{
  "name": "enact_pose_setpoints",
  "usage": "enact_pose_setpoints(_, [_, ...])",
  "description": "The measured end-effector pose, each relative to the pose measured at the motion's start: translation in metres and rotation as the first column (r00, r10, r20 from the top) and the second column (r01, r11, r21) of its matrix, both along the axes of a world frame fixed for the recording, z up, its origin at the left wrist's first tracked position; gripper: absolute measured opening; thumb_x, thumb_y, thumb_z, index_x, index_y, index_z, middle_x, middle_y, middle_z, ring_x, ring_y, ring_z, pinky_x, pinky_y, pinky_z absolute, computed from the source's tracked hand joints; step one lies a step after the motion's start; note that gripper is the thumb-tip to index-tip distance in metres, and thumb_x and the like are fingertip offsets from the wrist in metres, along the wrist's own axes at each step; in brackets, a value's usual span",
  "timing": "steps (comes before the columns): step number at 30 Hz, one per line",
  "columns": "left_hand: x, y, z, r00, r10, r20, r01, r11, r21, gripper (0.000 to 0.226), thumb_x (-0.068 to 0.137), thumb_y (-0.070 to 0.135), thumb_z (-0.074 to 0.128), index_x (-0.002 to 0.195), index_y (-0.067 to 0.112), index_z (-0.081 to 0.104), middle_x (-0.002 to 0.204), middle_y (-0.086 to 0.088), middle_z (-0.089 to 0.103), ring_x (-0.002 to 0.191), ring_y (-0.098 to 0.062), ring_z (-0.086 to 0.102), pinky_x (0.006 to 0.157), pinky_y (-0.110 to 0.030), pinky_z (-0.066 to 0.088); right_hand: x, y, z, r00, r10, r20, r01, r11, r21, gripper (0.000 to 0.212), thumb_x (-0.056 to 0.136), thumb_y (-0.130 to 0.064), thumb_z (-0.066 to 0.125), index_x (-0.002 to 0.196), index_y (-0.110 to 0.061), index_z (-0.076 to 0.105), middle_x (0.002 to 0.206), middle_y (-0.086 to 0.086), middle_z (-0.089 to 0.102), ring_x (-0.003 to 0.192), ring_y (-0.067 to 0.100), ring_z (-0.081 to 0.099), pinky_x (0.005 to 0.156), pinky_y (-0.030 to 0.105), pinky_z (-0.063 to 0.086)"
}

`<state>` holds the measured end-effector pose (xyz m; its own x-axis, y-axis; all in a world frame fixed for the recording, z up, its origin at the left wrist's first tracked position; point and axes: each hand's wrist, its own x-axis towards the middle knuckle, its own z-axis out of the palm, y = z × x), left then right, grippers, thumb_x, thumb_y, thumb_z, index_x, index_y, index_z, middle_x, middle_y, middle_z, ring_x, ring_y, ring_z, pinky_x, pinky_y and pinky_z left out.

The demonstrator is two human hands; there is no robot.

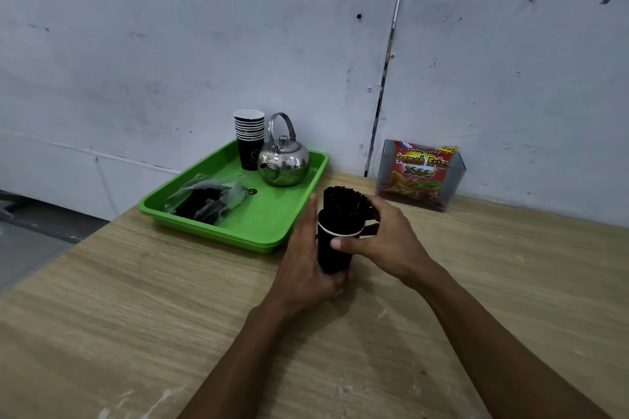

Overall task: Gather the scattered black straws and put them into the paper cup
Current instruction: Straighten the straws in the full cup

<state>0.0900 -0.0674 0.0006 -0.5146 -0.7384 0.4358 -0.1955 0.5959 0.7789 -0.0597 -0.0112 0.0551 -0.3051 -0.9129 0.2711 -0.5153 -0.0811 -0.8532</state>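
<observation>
snack bag [422, 171] | reads "Kentang Goreng", "French Fries", "2000" | paper cups [249, 136]: print unreadable

black straws [342, 202] upright in paper cup [335, 253]
</observation>
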Motion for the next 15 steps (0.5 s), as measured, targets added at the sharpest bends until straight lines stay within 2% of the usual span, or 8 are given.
enact_pose_setpoints(2, [-0.001,0.002,0.001,0.999,0.024,-0.028,-0.022,0.996,0.089,0.124,0.064,0.022,0.083,0.153,0.031,-0.004,0.133,0.004,0.052,0.114,-0.002,0.055,0.09,-0.002,0.04,0.0,0.001,0.002,1.0,0.013,0.007,-0.013,1.0,0.008,0.08,0.057,-0.019,0.094,0.128,-0.019,0.057,0.116,-0.007,0.066,0.103,0.001,0.062,0.076,0.013,0.053])
enact_pose_setpoints(3, [-0.003,0.002,0.001,0.998,0.045,-0.044,-0.039,0.991,0.125,0.122,0.064,0.021,0.085,0.154,0.03,0.002,0.125,0.008,0.057,0.104,0.002,0.059,0.083,0.0,0.041,-0.001,0.001,0.002,1.0,0.02,0.012,-0.02,1.0,0.016,0.081,0.057,-0.019,0.094,0.129,-0.019,0.057,0.116,-0.006,0.066,0.102,0.0,0.062,0.075,0.013,0.054])
enact_pose_setpoints(5, [-0.007,0.001,-0.001,0.994,0.085,-0.075,-0.072,0.984,0.16,0.104,0.064,0.018,0.086,0.149,0.028,0.027,0.112,0.012,0.065,0.095,0.003,0.065,0.076,-0.003,0.046,-0.002,0.003,0.002,0.999,0.028,0.031,-0.029,0.999,0.034,0.082,0.058,-0.02,0.093,0.131,-0.02,0.055,0.116,-0.004,0.067,0.099,0.0,0.063,0.074,0.015,0.055])
enact_pose_setpoints(8, [-0.013,-0.001,-0.005,0.988,0.133,-0.083,-0.117,0.978,0.17,0.074,0.065,0.018,0.082,0.133,0.021,0.053,0.107,0.008,0.071,0.096,-0.006,0.068,0.073,-0.01,0.05,-0.009,0.006,-0.002,0.998,0.02,0.066,-0.024,0.997,0.074,0.089,0.059,-0.031,0.093,0.137,-0.025,0.05,0.115,-0.003,0.066,0.1,0.006,0.066,0.079,0.024,0.058])
enact_pose_setpoints(11, [-0.017,-0.006,-0.002,0.985,0.161,-0.066,-0.146,0.972,0.181,0.072,0.062,0.024,0.083,0.128,0.019,0.056,0.108,0.006,0.071,0.096,-0.007,0.068,0.073,-0.01,0.05,-0.02,0.014,-0.006,0.994,-0.032,0.101,0.016,0.989,0.149,0.092,0.063,-0.043,0.088,0.142,-0.029,0.042,0.116,0.002,0.064,0.099,0.013,0.067,0.079,0.029,0.056])
enact_pose_setpoints(13, [-0.022,-0.012,0.002,0.981,0.189,-0.052,-0.178,0.969,0.173,0.071,0.063,0.021,0.086,0.127,0.018,0.056,0.11,0.006,0.07,0.098,-0.009,0.066,0.074,-0.011,0.048,-0.03,0.02,-0.01,0.993,-0.07,0.09,0.052,0.981,0.185,0.086,0.068,-0.045,0.084,0.142,-0.028,0.043,0.115,0.003,0.063,0.095,0.013,0.066,0.075,0.026,0.054])
enact_pose_setpoints(15, [-0.031,-0.019,0.007,0.975,0.22,-0.027,-0.213,0.964,0.158,0.073,0.062,0.02,0.087,0.128,0.017,0.055,0.115,0.003,0.068,0.102,-0.013,0.063,0.08,-0.018,0.046,-0.042,0.024,-0.013,0.993,-0.102,0.051,0.09,0.976,0.197,0.076,0.073,-0.045,0.08,0.139,-0.026,0.047,0.112,0.003,0.064,0.094,0.014,0.066,0.075,0.027,0.054])
